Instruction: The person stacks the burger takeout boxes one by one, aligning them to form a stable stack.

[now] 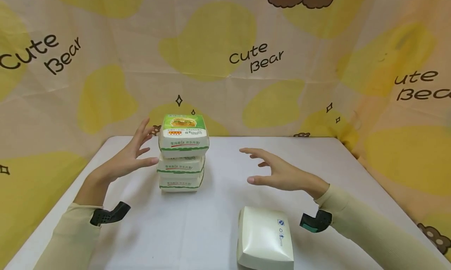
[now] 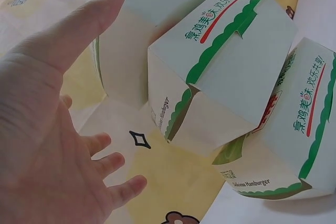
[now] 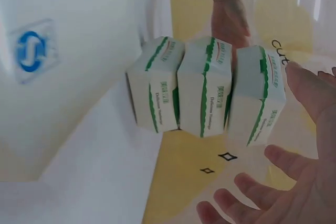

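Three paper hamburger boxes stand stacked left of centre, the top box (image 1: 184, 135) showing a green lid with a burger picture. Below it are the middle box (image 1: 180, 167) and the bottom box (image 1: 179, 182). Just left of the stack is my left hand (image 1: 128, 154), fingers spread; whether its thumb (image 2: 86, 27) touches the top box I cannot tell. My right hand (image 1: 280, 170) hovers to the right, apart from the stack, fingers extended and holding nothing. Nearer the front, below that hand, lies another white box (image 1: 264, 236) with blue printed marks facing up.
All the boxes are on a white table (image 1: 169, 231). A yellow-patterned cloth (image 1: 208, 39) with "Cute Bear" lettering hangs behind and along the sides. Each wrist wears a black device, one on the left (image 1: 110, 214) and one on the right (image 1: 317, 221).
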A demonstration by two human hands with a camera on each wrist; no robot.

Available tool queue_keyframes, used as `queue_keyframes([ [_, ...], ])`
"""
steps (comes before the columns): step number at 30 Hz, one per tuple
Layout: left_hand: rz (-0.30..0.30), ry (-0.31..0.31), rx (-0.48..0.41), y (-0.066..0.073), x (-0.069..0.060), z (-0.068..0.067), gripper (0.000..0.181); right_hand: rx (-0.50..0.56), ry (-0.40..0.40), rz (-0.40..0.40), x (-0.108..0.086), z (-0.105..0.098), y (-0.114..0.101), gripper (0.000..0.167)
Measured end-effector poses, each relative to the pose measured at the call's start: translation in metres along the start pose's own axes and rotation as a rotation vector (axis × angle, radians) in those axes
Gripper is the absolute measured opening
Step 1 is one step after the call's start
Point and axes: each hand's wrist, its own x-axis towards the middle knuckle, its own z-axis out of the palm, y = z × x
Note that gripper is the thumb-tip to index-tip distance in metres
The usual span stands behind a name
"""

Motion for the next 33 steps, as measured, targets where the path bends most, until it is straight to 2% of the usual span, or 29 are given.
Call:
queue_keyframes([
  [6,-0.002,0.002,-0.013,0.001,-0.001,0.000,0.113,0.036,-0.083,-0.022,-0.026,0.008,0.012,0.072],
  [10,0.004,0.013,-0.030,0.002,-0.002,-0.002,0.112,0.038,-0.165,-0.082,-0.038,0.013,0.020,0.068],
  [14,0.008,0.017,-0.035,0.002,0.000,-0.003,0.111,0.062,-0.233,-0.113,-0.048,0.019,0.027,0.056],
  [18,-0.009,0.035,-0.054,0.002,0.002,-0.003,0.110,0.140,-0.278,-0.113,-0.058,0.024,0.032,0.042],
  [22,-0.020,0.060,-0.072,0.003,0.002,-0.005,0.108,0.162,-0.283,-0.114,-0.066,0.027,0.035,0.034],
  [25,-0.020,0.065,-0.087,0.004,0.001,-0.005,0.107,0.109,-0.264,-0.099,-0.072,0.028,0.034,0.039],
  [29,-0.019,0.069,-0.106,0.003,0.000,-0.006,0.106,0.025,-0.261,-0.061,-0.077,0.028,0.032,0.058],
  [33,-0.014,0.073,-0.098,0.002,0.000,-0.008,0.105,-0.033,-0.249,-0.064,-0.078,0.029,0.032,0.077],
])
